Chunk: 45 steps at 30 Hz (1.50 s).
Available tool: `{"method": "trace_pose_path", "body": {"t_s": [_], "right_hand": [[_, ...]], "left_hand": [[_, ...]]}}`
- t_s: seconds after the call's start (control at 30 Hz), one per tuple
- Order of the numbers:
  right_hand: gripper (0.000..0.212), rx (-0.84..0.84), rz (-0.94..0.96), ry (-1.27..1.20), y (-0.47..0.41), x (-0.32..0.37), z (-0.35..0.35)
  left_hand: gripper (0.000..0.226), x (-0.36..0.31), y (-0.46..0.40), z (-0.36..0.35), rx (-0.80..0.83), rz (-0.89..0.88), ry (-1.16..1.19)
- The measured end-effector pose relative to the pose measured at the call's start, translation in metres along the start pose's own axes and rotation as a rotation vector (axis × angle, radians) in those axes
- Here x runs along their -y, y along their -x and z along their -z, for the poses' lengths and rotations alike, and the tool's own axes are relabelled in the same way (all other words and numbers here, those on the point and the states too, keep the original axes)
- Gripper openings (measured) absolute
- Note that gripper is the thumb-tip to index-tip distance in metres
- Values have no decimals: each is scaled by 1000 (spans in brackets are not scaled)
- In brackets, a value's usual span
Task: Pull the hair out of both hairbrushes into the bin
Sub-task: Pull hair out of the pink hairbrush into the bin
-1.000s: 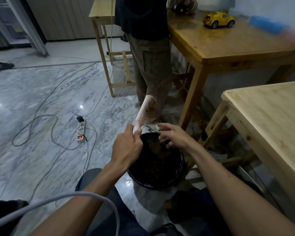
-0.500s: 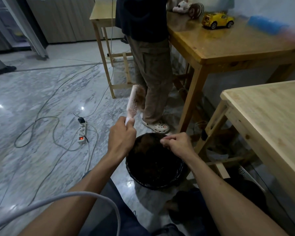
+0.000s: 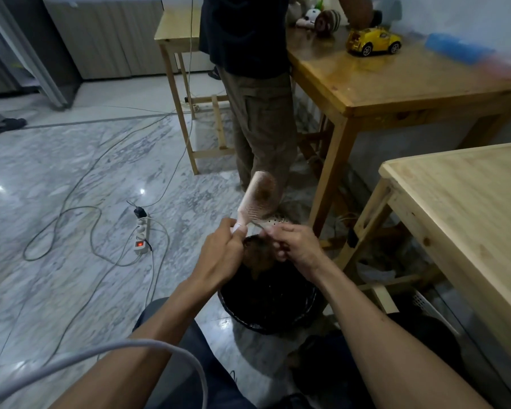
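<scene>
Over bin, left hand gripping hairbrush

We see grey marbled floor with light glints, cables trailing to white power strip. Three wooden tables: pale surface right, darker surface beyond, small one behind. Pale wall.
</scene>
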State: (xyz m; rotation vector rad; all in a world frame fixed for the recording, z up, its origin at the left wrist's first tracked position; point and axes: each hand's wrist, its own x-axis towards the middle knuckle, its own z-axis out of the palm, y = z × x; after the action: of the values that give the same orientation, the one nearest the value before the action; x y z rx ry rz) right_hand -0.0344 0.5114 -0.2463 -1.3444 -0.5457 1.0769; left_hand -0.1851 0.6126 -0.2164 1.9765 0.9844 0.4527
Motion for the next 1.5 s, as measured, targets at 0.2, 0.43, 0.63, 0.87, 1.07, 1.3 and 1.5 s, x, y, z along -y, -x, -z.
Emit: {"method": "trace_pose_path", "body": {"t_s": [0.2, 0.43, 0.63, 0.87, 1.07, 1.3, 1.5], "right_hand": [[29, -207, 72, -129, -1, -12, 16], [32, -319, 53, -231, 4, -16, 36], [35, -254, -234, 521, 3, -12, 20], [54, -5, -129, -19, -4, 15, 6], [22, -28, -28, 125, -5, 7, -12], [32, -196, 97, 136, 4, 6, -4], [33, -261, 128, 130, 9, -1, -9]], "left_hand": [[35, 26, -18, 12, -168, 210, 132], [39, 41, -27, 26, -292, 394, 415], [34, 28, -6, 13, -130, 132, 62], [22, 11, 7, 2, 22, -124, -203], [23, 12, 7, 3, -50, -175, -306], [31, 30, -2, 8, -205, 180, -6], [34, 32, -16, 8, -274, 376, 344]]}}
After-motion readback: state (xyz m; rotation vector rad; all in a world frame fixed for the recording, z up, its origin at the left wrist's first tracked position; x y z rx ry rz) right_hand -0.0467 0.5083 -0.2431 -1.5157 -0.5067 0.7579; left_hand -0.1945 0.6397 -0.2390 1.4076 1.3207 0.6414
